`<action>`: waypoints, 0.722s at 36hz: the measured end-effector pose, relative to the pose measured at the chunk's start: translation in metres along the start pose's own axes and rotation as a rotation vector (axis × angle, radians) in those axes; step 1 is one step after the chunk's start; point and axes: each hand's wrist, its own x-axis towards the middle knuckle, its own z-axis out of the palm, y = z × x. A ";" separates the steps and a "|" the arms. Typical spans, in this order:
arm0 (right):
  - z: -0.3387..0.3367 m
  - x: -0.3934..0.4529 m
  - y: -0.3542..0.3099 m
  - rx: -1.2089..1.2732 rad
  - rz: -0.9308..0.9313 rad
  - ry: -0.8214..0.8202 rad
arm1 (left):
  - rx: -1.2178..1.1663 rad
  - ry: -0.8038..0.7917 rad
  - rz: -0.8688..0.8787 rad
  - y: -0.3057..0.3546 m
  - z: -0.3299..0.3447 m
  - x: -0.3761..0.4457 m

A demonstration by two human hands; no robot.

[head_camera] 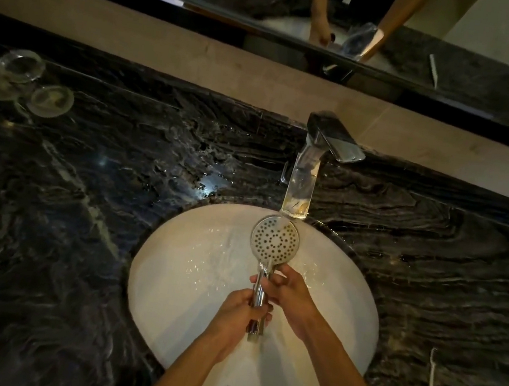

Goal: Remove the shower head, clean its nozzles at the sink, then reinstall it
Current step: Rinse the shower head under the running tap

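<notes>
Both hands gripping shower head [275,242] handle over sink [169,279]: left hand [238,313] low, right hand [293,291] near neck. Faucet [302,180] stream hitting nozzle face; wet chrome risking slipping, splashing onto counter [82,201].

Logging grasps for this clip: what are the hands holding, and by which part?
Both hands grip the shower head by its chrome handle: left hand lower, right hand just below the round face.
</notes>
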 end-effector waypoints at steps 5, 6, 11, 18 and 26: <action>0.005 0.001 -0.005 0.027 -0.004 0.008 | 0.036 0.030 0.017 -0.002 -0.001 0.004; 0.005 0.001 -0.005 0.032 -0.006 0.008 | 0.040 0.031 0.022 -0.002 -0.001 0.005; 0.007 0.000 -0.009 0.010 -0.013 -0.003 | 0.046 0.019 0.051 -0.003 -0.002 0.006; 0.010 -0.001 -0.011 -0.018 -0.044 0.043 | 0.032 -0.008 0.059 0.003 0.001 0.005; 0.009 -0.001 -0.018 -0.055 -0.041 0.054 | 0.050 -0.014 0.061 0.011 0.002 0.004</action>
